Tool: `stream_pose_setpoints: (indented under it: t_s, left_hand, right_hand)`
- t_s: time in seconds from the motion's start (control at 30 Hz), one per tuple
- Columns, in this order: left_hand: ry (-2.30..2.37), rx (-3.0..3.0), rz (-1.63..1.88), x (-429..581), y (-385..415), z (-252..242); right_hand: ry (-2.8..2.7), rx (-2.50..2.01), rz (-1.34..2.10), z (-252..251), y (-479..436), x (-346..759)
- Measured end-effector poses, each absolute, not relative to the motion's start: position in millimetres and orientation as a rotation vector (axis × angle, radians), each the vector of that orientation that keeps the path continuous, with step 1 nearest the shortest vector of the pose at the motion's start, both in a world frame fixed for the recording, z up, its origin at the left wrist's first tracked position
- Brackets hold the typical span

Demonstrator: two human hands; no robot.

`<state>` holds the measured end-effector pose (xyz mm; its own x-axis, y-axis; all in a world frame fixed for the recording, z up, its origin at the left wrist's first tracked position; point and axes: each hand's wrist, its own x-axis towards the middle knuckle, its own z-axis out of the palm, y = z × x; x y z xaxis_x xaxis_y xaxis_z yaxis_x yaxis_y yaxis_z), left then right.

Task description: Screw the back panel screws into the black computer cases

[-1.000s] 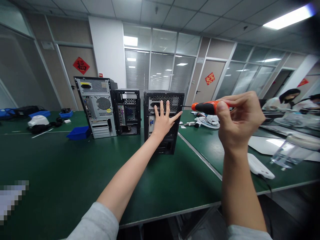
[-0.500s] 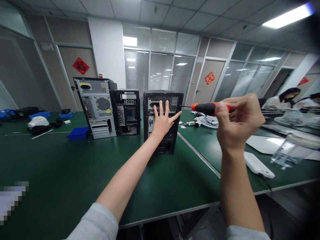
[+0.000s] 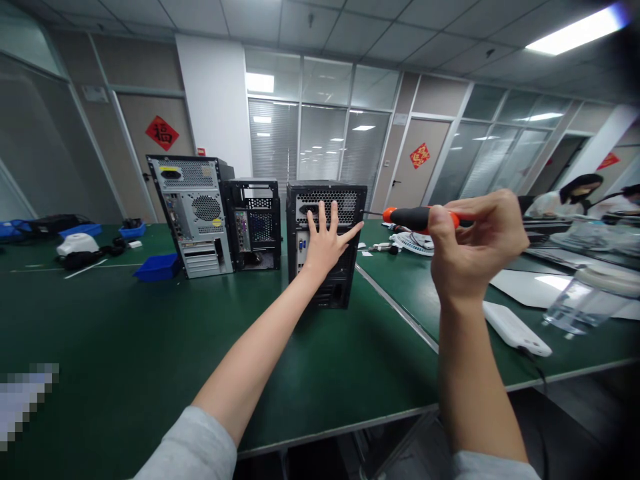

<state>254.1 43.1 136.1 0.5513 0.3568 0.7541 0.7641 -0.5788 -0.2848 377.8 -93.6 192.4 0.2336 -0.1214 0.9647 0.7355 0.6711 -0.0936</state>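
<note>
A black computer case [image 3: 327, 188] stands upright on the green table, its rear panel facing me. My left hand [image 3: 326, 243] lies with fingers spread against that panel, over the vents and ports. My right hand [image 3: 477, 243] is closed around the handle of a red and black screwdriver [image 3: 410, 217]. The screwdriver's thin shaft points left and its tip reaches the upper right edge of the rear panel, where a screw is too small to make out.
Left of the case stand an open black case [image 3: 256, 227] and a silver-backed case [image 3: 200, 213]. A blue tray [image 3: 157, 267] sits further left. At right are a white power bank [image 3: 517, 329] with a cable and a clear jar [image 3: 580, 303]. People [image 3: 570, 193] sit beyond.
My right hand has turned slightly with the screwdriver handle. The screwdriver's tip stays at the case edge, and my left hand has not moved.
</note>
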Motion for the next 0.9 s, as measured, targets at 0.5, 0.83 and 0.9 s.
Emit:
stream_pose_setpoints:
  t_s: [0.5,0.83,0.9]
  left_hand:
    - [-0.9,-2.159,-0.898,254.7,44.6,135.3]
    - [-0.898,-2.182,-0.874,254.0,45.0,135.1]
    - [-0.901,-2.174,-0.876,253.8,44.7,135.3]
  right_hand:
    - [-1.276,-0.597,-0.642,205.2,-84.4,378.7]
    - [-1.525,-0.438,-0.391,207.8,-80.9,379.7]
    - [-1.538,-0.484,-0.385,208.0,-85.0,375.9]
